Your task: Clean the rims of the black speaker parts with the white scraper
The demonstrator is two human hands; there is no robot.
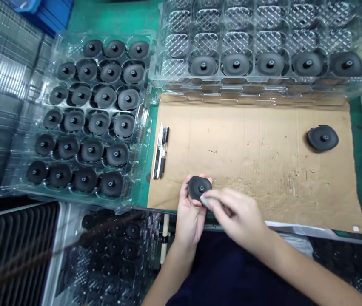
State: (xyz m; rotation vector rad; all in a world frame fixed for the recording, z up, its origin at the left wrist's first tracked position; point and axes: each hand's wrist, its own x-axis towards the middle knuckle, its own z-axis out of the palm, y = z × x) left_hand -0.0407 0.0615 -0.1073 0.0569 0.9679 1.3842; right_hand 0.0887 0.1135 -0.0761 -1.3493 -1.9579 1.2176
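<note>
Held in the left hand [189,216], seen over the near edge of the cardboard [247,148] on the green desk [110,15]: a black disc [195,186]. Turned face up toward the camera, with the short central stub [201,188] pointing up as well, away from the palm. Close to round in outline as seen from above; hard to tell any clear long axis.

Matt and dark grey to black over the broad face, smooth as far as visible, with a lighter ring at the tip of the stub. Partly covered at the lower right rim.

Curled around the rim in a cupped grip, the left fingers [183,191], closed far enough to support the disc from beneath and from the side, with tips showing past the far rim. Pinched together, with a small pale piece [206,202] between them, the fingers of the right hand [240,212]. Set against the disc beside the stub, that piece; too blurred to tell its material.

Near the right end of the cardboard, a similar lone disc [323,138], stub up. Along the left edge, slim pens [163,155] side by side. Beyond, a clear right tray [174,68] with five discs in its nearest row; further left, a clear left tray [142,114] with six rows of discs.
</note>
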